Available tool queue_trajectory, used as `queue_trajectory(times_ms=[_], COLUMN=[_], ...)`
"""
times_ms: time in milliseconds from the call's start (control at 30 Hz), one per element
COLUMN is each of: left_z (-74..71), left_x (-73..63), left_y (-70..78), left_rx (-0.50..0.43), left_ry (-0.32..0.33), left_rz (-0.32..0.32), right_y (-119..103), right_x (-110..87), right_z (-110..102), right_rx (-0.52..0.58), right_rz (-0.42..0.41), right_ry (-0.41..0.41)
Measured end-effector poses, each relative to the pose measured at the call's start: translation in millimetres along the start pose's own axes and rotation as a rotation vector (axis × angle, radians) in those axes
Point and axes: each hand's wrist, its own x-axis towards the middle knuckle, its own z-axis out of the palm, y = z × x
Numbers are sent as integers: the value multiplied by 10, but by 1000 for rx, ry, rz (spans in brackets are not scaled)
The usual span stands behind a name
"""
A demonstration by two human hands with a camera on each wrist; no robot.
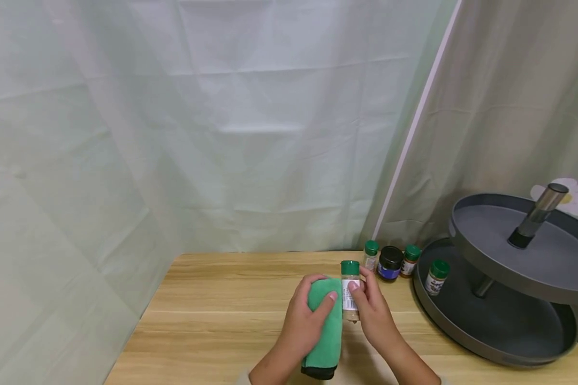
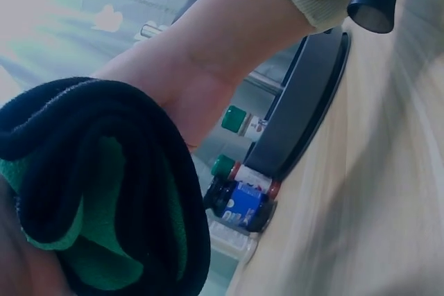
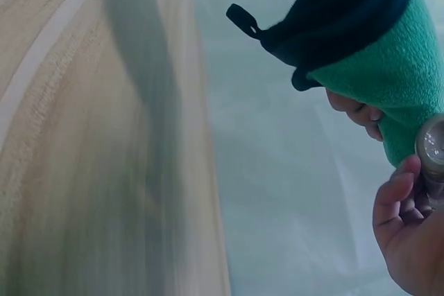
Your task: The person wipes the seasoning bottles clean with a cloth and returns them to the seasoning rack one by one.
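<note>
In the head view my left hand [image 1: 302, 321] grips a folded green cloth [image 1: 328, 326] with a black edge, thumb across its front. My right hand [image 1: 373, 310] holds a small spice jar [image 1: 350, 291] upright, with a green lid and a white label. The cloth's side touches the jar or lies right beside it. Seen from the right wrist, the jar's clear base [image 3: 436, 145] is next to the cloth [image 3: 388, 67], which has a black hanging loop. From the left wrist, the cloth's rolled black end [image 2: 104, 185] fills the lower left and hides most of the left hand.
At the table's back stand a green-lidded jar [image 1: 370, 255], a black-lidded jar [image 1: 389, 264] with a blue label, and another green-lidded jar [image 1: 410, 261]. A dark two-tier round tray [image 1: 491, 342] stands at right, with one green-lidded jar [image 1: 436, 277] on its lower tier. Curtains hang behind the wooden table [image 1: 212, 305].
</note>
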Motion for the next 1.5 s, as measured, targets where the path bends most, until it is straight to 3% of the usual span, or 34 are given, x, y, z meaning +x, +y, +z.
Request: queue_trajectory(times_ms=[133, 333, 533, 667, 900, 1133, 1300, 1500], left_z=[-41, -95, -94, -68, -19, 5, 11, -2], left_x=[20, 50, 58, 46, 18, -14, -14, -6], left_y=[-1, 11, 9, 0, -2, -3, -19, -5], left_rx=[-28, -70, -102, -70, 0, 79, 77, -4], left_ry=[23, 50, 45, 26, -39, -99, -103, -60], left_rz=[-5, -7, 20, 36, 37, 83, 70, 18], right_y=[12, 9, 38, 41, 3, 4, 15, 32], right_x=[-1, -22, -50, -57, -56, -19, -7, -21], right_z=[28, 74, 80, 75, 56, 33, 23, 44], right_rx=[17, 0, -30, -24, -35, -38, -17, 31], right_rz=[21, 42, -86, -139, -84, -109, -63, -18], right_ry=[-74, -120, -146, -106, 44, 138, 142, 67])
